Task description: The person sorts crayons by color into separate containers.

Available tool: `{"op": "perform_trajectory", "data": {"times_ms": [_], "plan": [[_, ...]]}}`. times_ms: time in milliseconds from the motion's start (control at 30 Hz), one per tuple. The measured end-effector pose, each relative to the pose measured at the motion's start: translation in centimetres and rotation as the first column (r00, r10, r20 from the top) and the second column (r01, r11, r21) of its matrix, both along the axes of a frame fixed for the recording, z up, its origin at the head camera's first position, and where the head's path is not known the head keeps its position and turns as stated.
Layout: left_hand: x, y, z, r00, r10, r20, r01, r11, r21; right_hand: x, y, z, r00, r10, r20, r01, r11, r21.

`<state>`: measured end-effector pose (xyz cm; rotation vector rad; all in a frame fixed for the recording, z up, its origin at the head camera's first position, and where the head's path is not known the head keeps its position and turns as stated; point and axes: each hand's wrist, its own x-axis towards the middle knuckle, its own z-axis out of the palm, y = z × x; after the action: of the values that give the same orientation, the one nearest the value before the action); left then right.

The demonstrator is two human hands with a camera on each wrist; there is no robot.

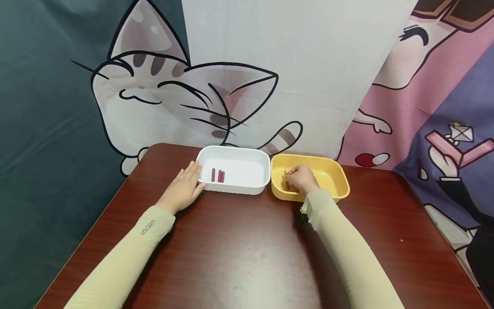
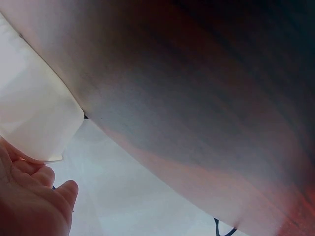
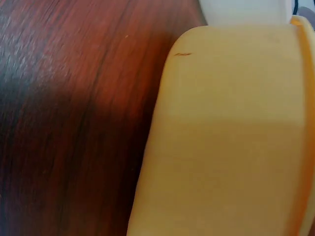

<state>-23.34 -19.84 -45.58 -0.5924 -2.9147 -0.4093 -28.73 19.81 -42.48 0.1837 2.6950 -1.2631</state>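
A white plastic tray (image 1: 247, 165) stands on the table with three short dark red sticks (image 1: 213, 174) lying near its left end. Flat, fingers extended, my left hand (image 1: 181, 189) rests against the tray's left rim; the left wrist view shows part of this hand (image 2: 39, 196) by the tray's white wall (image 2: 39, 98). My right hand (image 1: 302, 178) reaches into a yellow tray (image 1: 335, 180), fingers bent, and seems to pinch a small thin brownish stick (image 1: 285, 174) at its left end. The hand hides much of it. Only the yellow tray's outer wall (image 3: 231, 137) fills the right wrist view.
Both trays stand side by side near the far edge of a dark red-brown wooden table (image 1: 239, 249). Behind it hangs a cloth backdrop with a cartoon cat (image 1: 154, 98). A small dark green thing (image 1: 303, 217) shows beneath the right sleeve cuff.
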Motion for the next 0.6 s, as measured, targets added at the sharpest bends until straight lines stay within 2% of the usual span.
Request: {"op": "perform_trajectory", "data": {"times_ms": [300, 600], "plan": [[0.13, -0.10, 0.30, 1.000, 0.000, -0.005, 0.000, 1.000, -0.006, 0.29, -0.06, 0.26, 0.999, 0.028, -0.019, -0.027, 0.997, 0.068], [0.18, -0.03, 0.34, 1.000, -0.001, 0.013, 0.001, 1.000, -0.005, 0.79, 0.37, 0.06, 0.995, 0.037, -0.088, -0.033, 0.998, 0.047]]}}
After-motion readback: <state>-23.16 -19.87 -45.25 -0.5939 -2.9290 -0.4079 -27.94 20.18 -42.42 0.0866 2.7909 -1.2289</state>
